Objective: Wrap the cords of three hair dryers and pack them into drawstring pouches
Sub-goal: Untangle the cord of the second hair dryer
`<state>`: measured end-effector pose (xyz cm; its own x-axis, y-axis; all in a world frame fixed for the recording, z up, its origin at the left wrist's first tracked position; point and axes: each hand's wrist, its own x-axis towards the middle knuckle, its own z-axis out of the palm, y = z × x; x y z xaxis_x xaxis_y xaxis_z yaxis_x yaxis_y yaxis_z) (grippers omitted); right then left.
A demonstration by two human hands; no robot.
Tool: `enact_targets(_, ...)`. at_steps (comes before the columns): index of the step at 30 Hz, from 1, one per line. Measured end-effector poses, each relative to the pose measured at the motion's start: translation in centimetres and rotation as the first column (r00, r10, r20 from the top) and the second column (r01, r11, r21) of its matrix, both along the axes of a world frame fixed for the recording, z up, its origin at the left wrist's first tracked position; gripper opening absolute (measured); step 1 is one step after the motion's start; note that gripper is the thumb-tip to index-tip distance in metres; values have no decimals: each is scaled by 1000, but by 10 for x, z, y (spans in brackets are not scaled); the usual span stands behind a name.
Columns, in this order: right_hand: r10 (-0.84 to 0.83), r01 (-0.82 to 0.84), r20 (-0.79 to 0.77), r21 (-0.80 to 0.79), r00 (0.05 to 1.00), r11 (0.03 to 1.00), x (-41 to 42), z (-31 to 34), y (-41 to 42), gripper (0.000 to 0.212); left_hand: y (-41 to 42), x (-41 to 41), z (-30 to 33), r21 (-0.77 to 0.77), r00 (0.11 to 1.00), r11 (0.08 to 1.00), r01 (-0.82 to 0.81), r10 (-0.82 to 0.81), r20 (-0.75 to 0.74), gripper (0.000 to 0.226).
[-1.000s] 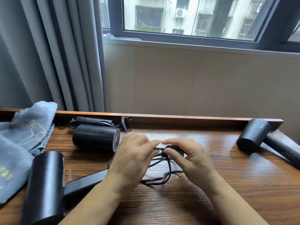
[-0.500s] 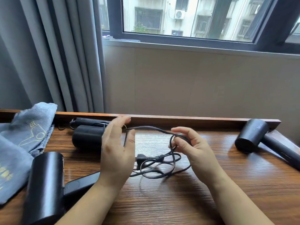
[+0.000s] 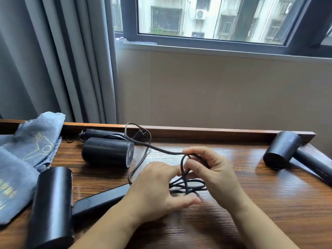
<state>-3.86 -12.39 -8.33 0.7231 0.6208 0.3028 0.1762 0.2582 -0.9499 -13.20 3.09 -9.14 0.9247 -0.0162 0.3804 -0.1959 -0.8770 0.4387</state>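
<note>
A wooden table [image 3: 269,203] is filling the lower half of the frame, its dark grain catching the daylight, with a raised wooden ledge [image 3: 215,131] running along its far edge. Grey curtains [image 3: 53,60] are hanging in long folds down the upper left of the frame. A dark-framed window [image 3: 224,39] is stretching across the top, and a pale apartment building [image 3: 206,13] with an air-conditioner unit is showing through the glass. A beige wall panel [image 3: 224,90] is sitting below the sill at centre right.
</note>
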Motion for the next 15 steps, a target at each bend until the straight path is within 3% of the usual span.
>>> enact_targets(5, 10, -9, -45, 42, 999, 999, 3, 0, -1, 23, -2, -1, -4, -140, 999, 990, -16, 10, -42, 19)
enact_targets(9, -201, 206, 140, -24, 970, 978, 12, -7, 1, 23, 1, 1, -3, -341, 995, 939, -39, 5, -101, 16)
enact_targets(12, -405, 477, 486, -27, 774, 878, 13, -10, -1, 29, 2, 2, 1, -515, 996, 856, -39, -7, -86, 21)
enact_targets(15, -502, 571, 590, 85, 632, 817, 5, -2, -4, 24, 3, 2, 3, -608, 996, 790, -82, 44, -76, 24)
